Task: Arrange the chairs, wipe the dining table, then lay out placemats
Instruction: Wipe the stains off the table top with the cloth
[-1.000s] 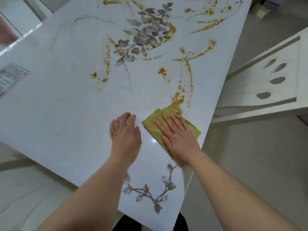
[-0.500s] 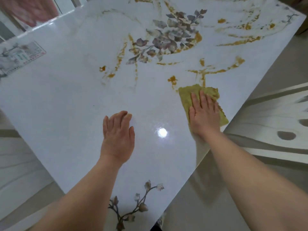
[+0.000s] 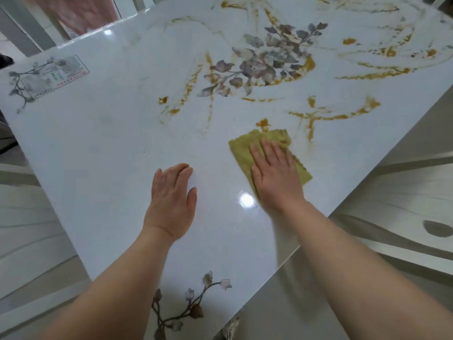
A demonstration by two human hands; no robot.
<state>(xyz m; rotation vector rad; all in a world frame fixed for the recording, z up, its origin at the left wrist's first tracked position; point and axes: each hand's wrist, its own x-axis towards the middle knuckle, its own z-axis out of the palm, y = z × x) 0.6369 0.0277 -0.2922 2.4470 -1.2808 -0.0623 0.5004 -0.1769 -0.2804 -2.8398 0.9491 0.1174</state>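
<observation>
2 bare hands lie palm-down on a glossy white rectangular dining table [image 3: 110,143] printed with grey-purple flower sprays and ochre streaks, seen from above by the person leaning over it. The left hand [image 3: 171,200] rests flat on bare tabletop towards the near edge. Its fingers are straight and held together, the thumb slightly apart, and it holds nothing. The right hand [image 3: 274,177] presses flat on a yellow-green cloth with a scalloped edge [image 3: 241,149], its fingers straight and a little spread over the fabric. The cloth lies on the table near its right edge, apart from the left hand, and its far edge is just beside 1 ochre mark of the print. A bright spot of reflected light [image 3: 246,200] sits on the tabletop between the 2 wrists. Near the far left corner of the table lies a small rectangular printed card with a red border [image 3: 55,77], its text too small to read. Beyond the table's right edge stands a white wooden chair with an oval cut-out [image 3: 404,192]. Past the far edge shows a blurred pink fabric [image 3: 81,11].
</observation>
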